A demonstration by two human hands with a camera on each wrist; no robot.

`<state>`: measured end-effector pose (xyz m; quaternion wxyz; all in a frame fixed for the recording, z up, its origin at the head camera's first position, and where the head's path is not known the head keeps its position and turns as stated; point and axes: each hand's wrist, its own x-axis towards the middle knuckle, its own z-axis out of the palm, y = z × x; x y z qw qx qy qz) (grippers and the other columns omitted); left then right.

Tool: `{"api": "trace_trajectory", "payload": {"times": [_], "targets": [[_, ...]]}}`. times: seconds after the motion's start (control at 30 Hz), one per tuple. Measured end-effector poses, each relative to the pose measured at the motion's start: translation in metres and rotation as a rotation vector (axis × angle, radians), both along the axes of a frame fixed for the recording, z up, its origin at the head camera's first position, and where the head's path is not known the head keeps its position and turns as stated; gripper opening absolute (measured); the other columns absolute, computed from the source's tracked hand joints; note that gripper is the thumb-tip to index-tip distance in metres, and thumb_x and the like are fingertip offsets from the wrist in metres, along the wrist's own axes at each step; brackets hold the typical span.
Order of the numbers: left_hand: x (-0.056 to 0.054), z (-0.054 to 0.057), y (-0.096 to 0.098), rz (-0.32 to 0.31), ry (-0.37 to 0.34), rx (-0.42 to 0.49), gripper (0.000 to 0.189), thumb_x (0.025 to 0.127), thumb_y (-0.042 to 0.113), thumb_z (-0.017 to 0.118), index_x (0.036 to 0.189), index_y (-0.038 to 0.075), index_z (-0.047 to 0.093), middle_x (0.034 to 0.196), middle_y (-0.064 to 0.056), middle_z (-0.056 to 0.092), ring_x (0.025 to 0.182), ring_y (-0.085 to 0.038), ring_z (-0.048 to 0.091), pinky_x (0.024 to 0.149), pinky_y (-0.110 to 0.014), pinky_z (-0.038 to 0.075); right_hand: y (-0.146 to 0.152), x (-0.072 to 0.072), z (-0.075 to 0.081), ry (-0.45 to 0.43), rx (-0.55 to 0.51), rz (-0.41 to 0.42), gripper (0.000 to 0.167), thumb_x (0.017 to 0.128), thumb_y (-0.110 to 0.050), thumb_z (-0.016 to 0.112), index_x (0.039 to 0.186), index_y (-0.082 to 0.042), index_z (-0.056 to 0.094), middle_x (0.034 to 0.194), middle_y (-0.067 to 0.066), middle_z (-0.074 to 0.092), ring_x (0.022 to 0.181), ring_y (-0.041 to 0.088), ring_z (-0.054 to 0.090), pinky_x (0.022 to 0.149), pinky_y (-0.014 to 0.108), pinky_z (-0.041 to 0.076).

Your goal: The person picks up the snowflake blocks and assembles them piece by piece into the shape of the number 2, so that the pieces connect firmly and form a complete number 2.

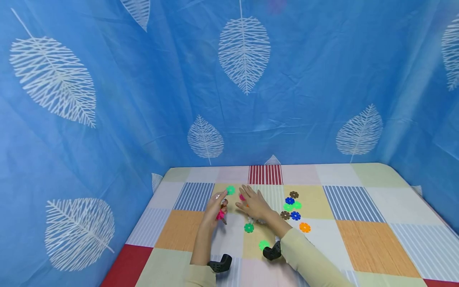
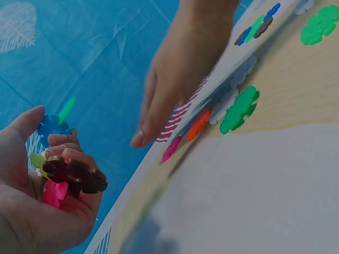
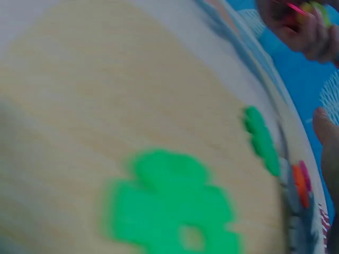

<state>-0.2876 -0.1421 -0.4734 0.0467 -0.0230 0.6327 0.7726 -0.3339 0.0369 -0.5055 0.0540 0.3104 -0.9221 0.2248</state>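
Note:
My left hand [image 1: 212, 210] holds a cluster of flower-shaped plastic discs with curled fingers. In the left wrist view the cluster includes a brown disc [image 2: 74, 174], a pink disc [image 2: 54, 193], a blue disc [image 2: 51, 129] and a green disc [image 2: 67, 111]. How they join is partly hidden by the fingers. To its right, my right hand [image 1: 255, 205] reaches over the cloth with straight fingers and nothing visible in its grasp. Below and near its fingertips are a pink disc [image 2: 171, 149] and an orange disc [image 2: 198, 125]. A green disc [image 1: 249, 228] lies nearer the wrist.
Right of the right hand lie several loose discs, among them a brown disc [image 1: 294, 194], a blue disc [image 1: 295, 215] and an orange disc [image 1: 305, 227]. A light green disc [image 1: 263, 244] is by the right wrist. A blue leaf-patterned curtain [image 1: 305, 79] surrounds the patchwork-covered table [image 1: 376, 247].

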Motion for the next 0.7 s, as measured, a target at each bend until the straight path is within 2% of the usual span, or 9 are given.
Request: {"api": "trace_trajectory", "payload": {"times": [0.1, 0.23, 0.43, 0.53, 0.63, 0.7], "targets": [[0.001, 0.001, 0.000, 0.016, -0.005, -0.017, 0.046, 0.087, 0.042, 0.060, 0.104, 0.002, 0.046, 0.067, 0.003, 0.040, 0.049, -0.004, 0.035, 0.045, -0.014, 0.034, -0.002, 0.012, -0.008, -0.025, 0.118, -0.016, 0.066, 0.098, -0.047, 0.034, 0.143, 0.000, 0.026, 0.149, 0.018, 0.019, 0.136, 0.034, 0.015, 0.105, 0.061, 0.010], [0.002, 0.001, 0.000, 0.021, -0.005, -0.027, 0.043, 0.088, 0.041, 0.059, 0.100, 0.003, 0.046, 0.067, 0.003, 0.040, 0.050, -0.005, 0.035, 0.045, -0.014, 0.034, 0.000, 0.023, -0.015, -0.013, 0.220, -0.039, 0.069, 0.097, -0.051, 0.029, 0.145, -0.002, 0.022, 0.151, 0.015, 0.017, 0.137, 0.031, 0.014, 0.107, 0.058, 0.007], [0.003, 0.001, 0.000, 0.016, -0.013, 0.006, 0.051, 0.088, 0.041, 0.059, 0.110, -0.003, 0.044, 0.067, 0.002, 0.040, 0.050, -0.004, 0.035, 0.045, -0.013, 0.034, 0.023, 0.029, -0.015, 0.008, 0.225, -0.063, 0.069, 0.097, -0.050, 0.030, 0.145, -0.002, 0.022, 0.150, 0.015, 0.017, 0.137, 0.032, 0.015, 0.106, 0.060, 0.004], [0.003, 0.002, 0.001, 0.016, -0.018, 0.014, 0.049, 0.088, 0.040, 0.060, 0.109, -0.001, 0.044, 0.067, 0.002, 0.039, 0.050, -0.004, 0.034, 0.045, -0.013, 0.034, 0.038, 0.032, -0.011, 0.018, 0.233, -0.101, 0.066, 0.097, -0.048, 0.032, 0.145, -0.002, 0.024, 0.150, 0.016, 0.019, 0.137, 0.032, 0.015, 0.105, 0.062, 0.001], [0.002, 0.002, 0.003, 0.010, -0.016, 0.013, 0.047, 0.089, 0.039, 0.059, 0.108, -0.001, 0.045, 0.067, 0.002, 0.038, 0.050, -0.004, 0.034, 0.045, -0.013, 0.034, 0.044, 0.038, -0.008, 0.064, 0.252, -0.126, 0.066, 0.097, -0.049, 0.032, 0.144, -0.001, 0.027, 0.149, 0.016, 0.021, 0.137, 0.032, 0.016, 0.104, 0.062, 0.001], [0.001, 0.001, 0.004, 0.013, -0.023, 0.015, 0.047, 0.089, 0.039, 0.059, 0.110, -0.001, 0.047, 0.067, 0.002, 0.039, 0.049, -0.004, 0.034, 0.044, -0.013, 0.034, 0.040, 0.047, -0.006, 0.104, 0.267, -0.112, 0.069, 0.097, -0.051, 0.029, 0.143, -0.001, 0.028, 0.149, 0.015, 0.021, 0.137, 0.030, 0.016, 0.105, 0.062, 0.002]]}}
